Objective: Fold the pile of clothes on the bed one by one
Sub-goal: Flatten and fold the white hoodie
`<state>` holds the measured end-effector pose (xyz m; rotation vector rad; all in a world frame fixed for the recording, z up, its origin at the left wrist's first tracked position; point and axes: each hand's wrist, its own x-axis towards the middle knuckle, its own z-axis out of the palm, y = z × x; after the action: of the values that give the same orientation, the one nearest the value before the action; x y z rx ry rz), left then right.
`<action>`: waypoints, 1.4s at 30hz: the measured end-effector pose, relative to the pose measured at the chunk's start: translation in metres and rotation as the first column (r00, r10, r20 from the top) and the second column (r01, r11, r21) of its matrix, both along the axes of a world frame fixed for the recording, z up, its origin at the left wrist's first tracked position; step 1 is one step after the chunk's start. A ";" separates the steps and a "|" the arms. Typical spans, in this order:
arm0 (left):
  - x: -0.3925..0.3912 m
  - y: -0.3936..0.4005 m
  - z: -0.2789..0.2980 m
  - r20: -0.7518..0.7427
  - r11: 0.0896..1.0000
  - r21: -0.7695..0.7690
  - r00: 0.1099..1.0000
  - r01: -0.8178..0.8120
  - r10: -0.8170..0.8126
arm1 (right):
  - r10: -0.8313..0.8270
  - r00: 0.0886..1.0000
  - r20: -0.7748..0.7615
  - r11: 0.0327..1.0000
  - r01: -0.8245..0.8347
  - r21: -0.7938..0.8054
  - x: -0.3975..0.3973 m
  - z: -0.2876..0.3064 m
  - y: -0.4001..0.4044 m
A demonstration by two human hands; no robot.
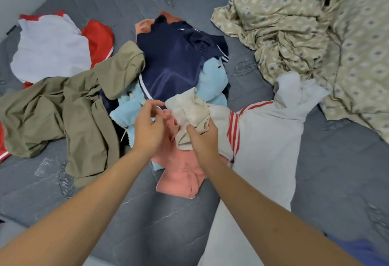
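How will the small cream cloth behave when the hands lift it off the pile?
The cream cloth is probably floppy: it already bunches where the right hand grips it. It seems light, being small and thin. It may drag on the pink garment beneath.

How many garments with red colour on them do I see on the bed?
2, maybe more hidden in the pile. The red and white garment lies at the far left of the bed. The grey garment with red stripes lies at the right, beside the hands.

I am finding no readable text, labels or numbers on any clothes around my hands.
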<state>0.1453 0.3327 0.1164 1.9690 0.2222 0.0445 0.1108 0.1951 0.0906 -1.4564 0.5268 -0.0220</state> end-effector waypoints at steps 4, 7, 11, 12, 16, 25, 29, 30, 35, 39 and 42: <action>0.013 -0.033 -0.008 -0.099 0.943 0.118 0.948 0.312 -0.302 | -0.014 0.999 -0.048 0.986 0.022 0.168 0.003 -0.002 -0.044; 0.026 -0.050 -0.010 -0.251 0.868 0.341 0.925 0.360 -0.285 | 0.025 0.998 -0.049 0.980 -0.015 0.199 0.002 -0.009 -0.070; 0.026 -0.059 -0.014 -0.211 0.608 0.655 0.881 0.448 -0.423 | 0.069 0.991 -0.114 0.950 -0.031 0.310 -0.002 -0.020 -0.084; 0.026 -0.061 -0.014 -0.187 0.542 0.698 0.851 0.467 -0.492 | 0.069 0.990 -0.121 0.938 -0.023 0.347 -0.002 -0.022 -0.085; 0.030 -0.065 -0.015 -0.127 0.428 0.693 0.682 0.580 -0.720 | -0.022 0.992 -0.124 0.968 0.052 0.244 0.007 -0.018 -0.096; 0.016 -0.096 -0.063 -0.264 0.210 0.753 0.580 0.623 -0.771 | -0.128 0.978 -0.163 0.985 0.107 -0.134 0.015 -0.060 -0.140; 0.013 -0.102 -0.084 -0.248 0.217 0.783 0.612 0.583 -0.750 | -0.083 0.959 -0.271 0.945 -0.010 -0.326 0.027 -0.094 -0.147; 0.010 -0.102 -0.086 -0.227 0.242 0.780 0.621 0.577 -0.750 | -0.082 0.945 -0.317 0.935 -0.036 -0.352 0.029 -0.099 -0.148; -0.010 -0.101 -0.097 -0.074 0.535 0.704 0.797 0.468 -0.599 | -0.176 0.922 -0.344 0.712 -0.122 -0.691 0.022 -0.118 -0.133; -0.014 -0.110 -0.084 0.007 0.815 0.555 0.978 0.169 -0.208 | 0.031 0.996 -0.080 0.642 -0.082 -0.763 0.011 -0.117 -0.117; -0.003 -0.120 -0.075 -0.164 0.926 0.366 0.986 0.089 -0.030 | 0.114 0.971 -0.210 0.810 -0.213 -0.547 0.007 -0.113 -0.106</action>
<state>0.1428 0.2127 0.0419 2.3615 0.2713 -0.1165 0.1179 0.0890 -0.0228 -2.1038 0.5546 0.0912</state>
